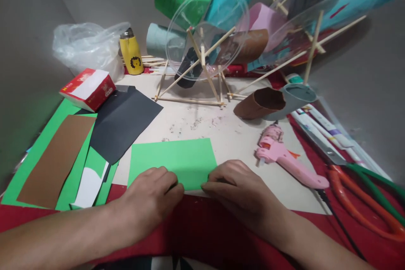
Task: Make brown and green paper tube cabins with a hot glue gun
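Note:
A green paper sheet (172, 159) lies flat on the beige board (221, 130) in front of me. My left hand (152, 196) rests on its near edge with fingers curled down, pinching the paper. My right hand (240, 190) presses the same near edge beside it, fingers bent onto the paper. The two hands almost touch at the sheet's lower middle.
A pink glue gun (284, 158) lies right of the sheet, orange-handled scissors (360, 202) and glue sticks (325, 128) farther right. Black (123, 120), brown (57, 158) and green sheets lie left, with a red tissue box (87, 88). A stick frame with paper cups and clear lids (207, 33) stands behind, near a yellow bottle (131, 52).

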`<state>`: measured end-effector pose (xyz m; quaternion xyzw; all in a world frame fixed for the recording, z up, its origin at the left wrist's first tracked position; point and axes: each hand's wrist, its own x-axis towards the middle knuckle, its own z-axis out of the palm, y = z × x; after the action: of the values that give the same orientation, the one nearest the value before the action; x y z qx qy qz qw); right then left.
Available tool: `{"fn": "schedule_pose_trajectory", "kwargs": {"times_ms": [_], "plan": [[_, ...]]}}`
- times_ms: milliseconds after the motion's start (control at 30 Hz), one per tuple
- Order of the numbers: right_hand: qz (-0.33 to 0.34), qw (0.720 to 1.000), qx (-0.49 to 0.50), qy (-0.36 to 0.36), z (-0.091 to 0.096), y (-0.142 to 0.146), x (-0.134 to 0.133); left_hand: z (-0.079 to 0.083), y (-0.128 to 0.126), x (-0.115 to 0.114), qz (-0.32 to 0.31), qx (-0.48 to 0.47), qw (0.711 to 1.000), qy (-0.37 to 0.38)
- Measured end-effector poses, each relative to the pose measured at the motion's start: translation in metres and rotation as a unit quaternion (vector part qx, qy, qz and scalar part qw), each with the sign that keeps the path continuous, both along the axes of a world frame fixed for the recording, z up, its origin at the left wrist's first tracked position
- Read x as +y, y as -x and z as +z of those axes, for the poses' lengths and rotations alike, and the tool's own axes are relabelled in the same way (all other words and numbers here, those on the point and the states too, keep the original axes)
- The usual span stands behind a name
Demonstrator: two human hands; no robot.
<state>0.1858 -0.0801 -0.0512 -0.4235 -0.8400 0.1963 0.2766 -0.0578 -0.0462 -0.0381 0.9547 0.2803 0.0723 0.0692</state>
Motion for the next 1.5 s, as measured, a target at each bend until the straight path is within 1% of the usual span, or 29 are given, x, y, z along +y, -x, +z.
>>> {"fn": "schedule_pose_trajectory", "kwargs": {"times_ms": [100,200,400,500,600,733,833,933,1067,1200,1267,1400,1500], "plan": [[0.001,1.000,-0.007,0.002,0.000,0.001,0.000,-0.001,-0.003,0.001,0.008,-0.016,1.000,0.023],[-0.010,1.000,-0.019,-0.010,-0.001,0.004,0.001,-0.001,-0.001,0.005,0.011,-0.035,0.997,0.061],[-0.023,0.999,-0.036,-0.014,-0.002,0.007,0.001,0.004,-0.001,0.010,0.012,-0.128,0.981,0.146],[-0.016,0.999,-0.027,-0.018,-0.003,0.006,0.003,0.006,-0.002,0.013,0.027,-0.130,0.976,0.175],[-0.015,1.000,-0.019,-0.008,-0.004,0.006,0.004,0.006,-0.004,0.016,0.048,-0.105,0.974,0.193],[-0.041,0.998,-0.037,0.013,-0.001,0.011,0.005,0.008,-0.005,0.019,0.092,-0.049,0.974,0.202],[-0.061,0.997,-0.046,0.025,0.001,0.014,0.004,0.009,-0.004,0.021,0.121,-0.009,0.974,0.189],[-0.077,0.995,-0.056,0.029,0.002,0.016,0.003,0.013,0.001,0.023,0.116,0.001,0.975,0.188],[-0.081,0.994,-0.062,0.034,0.004,0.016,0.002,0.024,0.011,0.028,0.090,-0.005,0.968,0.234],[-0.080,0.993,-0.059,0.069,0.007,0.016,0.002,0.032,0.020,0.029,0.094,-0.003,0.962,0.255],[-0.078,0.992,-0.051,0.085,0.009,0.016,0.001,0.031,0.024,0.026,0.094,-0.010,0.965,0.244],[-0.072,0.992,-0.041,0.099,0.010,0.016,0.001,0.023,0.032,0.018,0.080,-0.027,0.975,0.204],[-0.069,0.992,-0.037,0.099,0.009,0.016,0.001,0.019,0.035,0.014,0.088,-0.034,0.974,0.205]]}}
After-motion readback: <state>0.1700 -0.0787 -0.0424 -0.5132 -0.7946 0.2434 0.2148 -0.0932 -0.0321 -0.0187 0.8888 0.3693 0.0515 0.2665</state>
